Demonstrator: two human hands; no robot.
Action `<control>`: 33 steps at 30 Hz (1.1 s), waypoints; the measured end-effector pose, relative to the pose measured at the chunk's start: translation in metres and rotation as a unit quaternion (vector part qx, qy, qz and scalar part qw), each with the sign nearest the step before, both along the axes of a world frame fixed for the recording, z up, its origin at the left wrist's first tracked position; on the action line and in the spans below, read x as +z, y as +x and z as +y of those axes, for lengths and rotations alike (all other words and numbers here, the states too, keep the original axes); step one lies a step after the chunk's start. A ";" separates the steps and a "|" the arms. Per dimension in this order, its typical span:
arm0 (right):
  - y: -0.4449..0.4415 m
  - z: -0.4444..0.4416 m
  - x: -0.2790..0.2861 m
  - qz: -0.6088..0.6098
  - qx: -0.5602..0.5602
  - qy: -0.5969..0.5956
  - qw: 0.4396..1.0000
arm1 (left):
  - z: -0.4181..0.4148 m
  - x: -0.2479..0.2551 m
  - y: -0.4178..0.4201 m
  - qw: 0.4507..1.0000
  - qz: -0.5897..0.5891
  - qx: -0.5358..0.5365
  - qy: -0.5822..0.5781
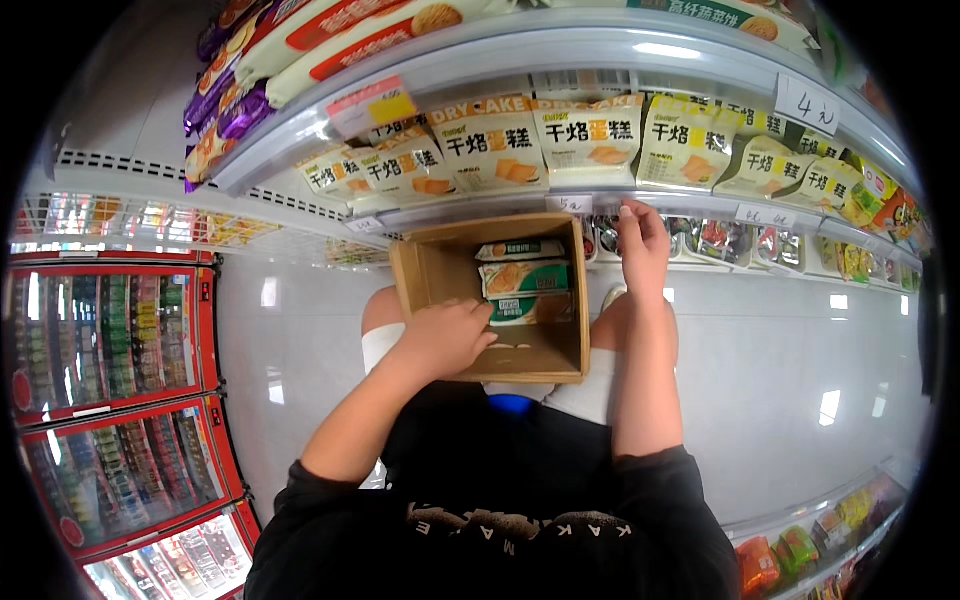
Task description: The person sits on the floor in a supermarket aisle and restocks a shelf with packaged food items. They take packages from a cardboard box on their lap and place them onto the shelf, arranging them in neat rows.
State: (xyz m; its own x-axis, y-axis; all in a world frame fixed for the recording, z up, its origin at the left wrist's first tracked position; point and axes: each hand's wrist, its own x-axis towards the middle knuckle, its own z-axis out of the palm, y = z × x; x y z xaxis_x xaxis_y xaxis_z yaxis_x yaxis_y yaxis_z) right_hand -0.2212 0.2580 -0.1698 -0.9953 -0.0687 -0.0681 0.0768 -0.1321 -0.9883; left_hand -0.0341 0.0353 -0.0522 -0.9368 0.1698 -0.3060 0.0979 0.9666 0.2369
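An open cardboard box (420, 281) rests on or just above my knees. Inside, along its right side, lie several green-and-white biscuit packs (525, 277). My left hand (454, 334) reaches into the box, its fingers by the lowest pack (532, 308); whether it grips that pack I cannot tell. My right hand (643, 236) is raised at the shelf edge right of the box, beside a handwritten price tag (568, 204), with thumb and index finger close together. Whether it pinches anything small is not clear. Bags of dry cake (491, 146) stand on the shelf beyond the box.
An upper shelf (555, 46) with long snack packs juts out above the cake bags. Packaged goods (716, 240) fill the lowest shelf. Red-framed drink coolers (206, 337) stand at the left, and another stocked shelf (817, 536) is at the lower right.
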 end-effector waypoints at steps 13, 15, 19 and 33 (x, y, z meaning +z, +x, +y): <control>0.117 0.063 0.025 0.130 -0.018 0.423 0.897 | 0.002 -0.137 -0.083 0.977 -0.194 0.084 -0.015; 0.121 0.062 0.022 0.157 -0.021 0.436 0.886 | -0.014 -0.189 -0.091 0.968 -0.215 0.125 -0.019; 0.113 0.058 0.023 0.159 -0.004 0.552 0.818 | -0.030 -0.242 -0.098 0.945 -0.216 0.244 0.006; 0.083 0.031 0.026 0.122 0.059 0.605 0.784 | -0.084 -0.362 -0.093 0.860 -0.215 0.436 0.154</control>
State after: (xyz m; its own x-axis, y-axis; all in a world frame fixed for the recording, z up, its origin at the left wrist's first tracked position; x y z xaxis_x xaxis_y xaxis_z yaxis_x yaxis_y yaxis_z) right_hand -0.1386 0.2887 -0.1439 -0.9804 -0.1934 0.0362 -0.1929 0.9084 -0.3710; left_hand -0.1270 -0.0482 -0.4143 -0.5606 -0.4038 -0.7230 -0.7930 0.5133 0.3282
